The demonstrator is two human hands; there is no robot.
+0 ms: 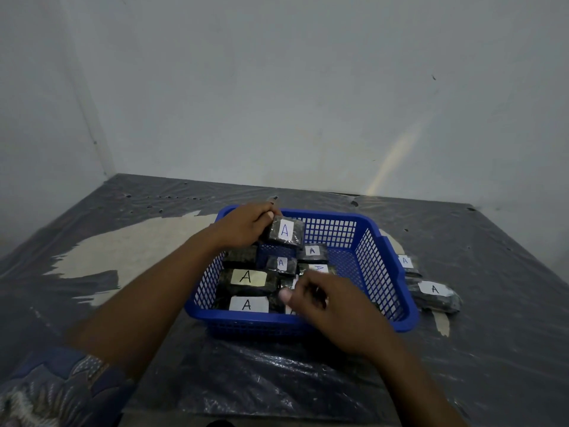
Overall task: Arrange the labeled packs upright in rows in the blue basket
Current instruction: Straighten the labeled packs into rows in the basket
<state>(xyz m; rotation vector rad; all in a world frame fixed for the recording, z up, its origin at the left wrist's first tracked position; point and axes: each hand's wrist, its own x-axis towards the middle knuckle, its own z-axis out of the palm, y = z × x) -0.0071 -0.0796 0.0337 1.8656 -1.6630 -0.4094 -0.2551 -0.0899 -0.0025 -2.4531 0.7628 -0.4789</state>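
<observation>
A blue plastic basket (378, 257) sits on the floor in front of me. Several dark packs with white "A" labels lie in it, among them a large one (246, 280) at the left and one (248, 304) against the near wall. My left hand (243, 224) grips a small labeled pack (284, 231) upright over the basket's far left corner. My right hand (320, 300) reaches into the near right part of the basket, its fingers curled over packs there. Whether it holds one is hidden.
Two more labeled packs (434, 292) (406, 263) lie on the floor just outside the basket's right wall. Dark plastic sheeting (261, 380) covers the floor. White walls stand behind and at the left, meeting in a corner.
</observation>
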